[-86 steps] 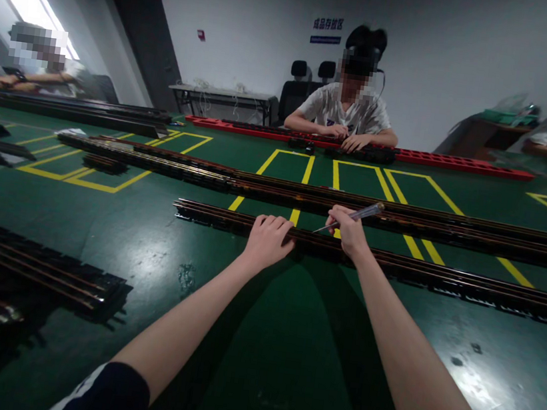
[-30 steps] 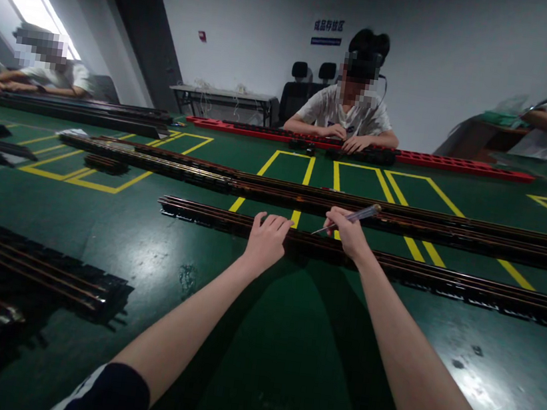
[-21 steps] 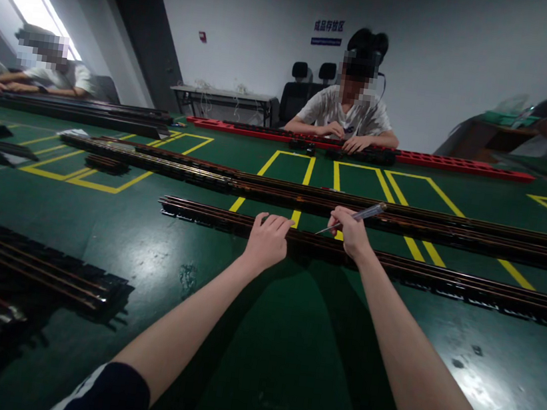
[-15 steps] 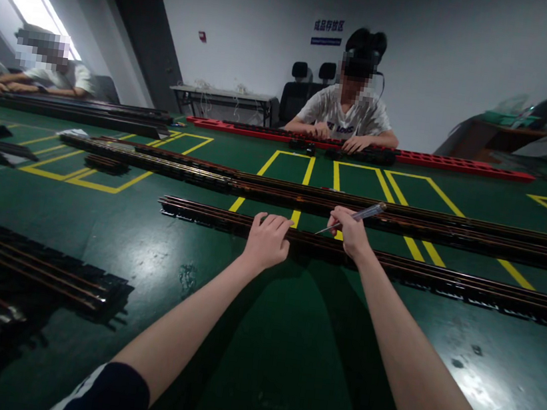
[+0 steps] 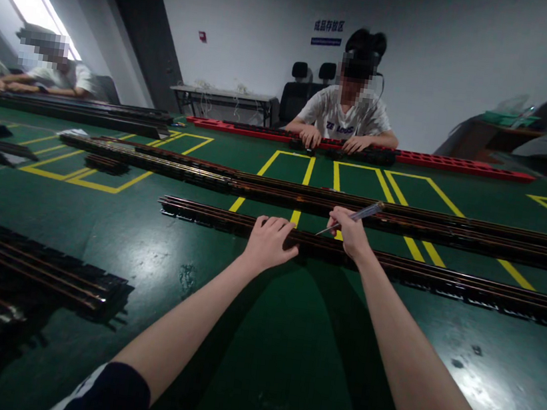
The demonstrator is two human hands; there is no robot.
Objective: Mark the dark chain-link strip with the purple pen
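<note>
A long black strip [image 5: 425, 277] with copper-coloured lines along it runs across the green table in front of me. My left hand [image 5: 271, 242] grips it near the middle, fingers curled over its top and thumb out toward the near side. A thin screwdriver [image 5: 366, 210] with a clear handle is pinched in my right hand [image 5: 349, 232]. Its shaft slants down to the left, and the tip is at the strip, a short way right of my left thumb. What lies right under the tip is too dark to make out.
Behind the strip lie more long dark strips [image 5: 452, 228]. Further strips [image 5: 44, 262] are stacked at the near left. Across the table a person [image 5: 349, 111] handles black parts at a red rail [image 5: 465, 165]. Other people [image 5: 59, 72] sit at the far left.
My left thumb has spread out to the right, and that hand has turned slightly. My right hand and the screwdriver are almost unmoved. The person opposite has lowered one hand onto the black parts.
</note>
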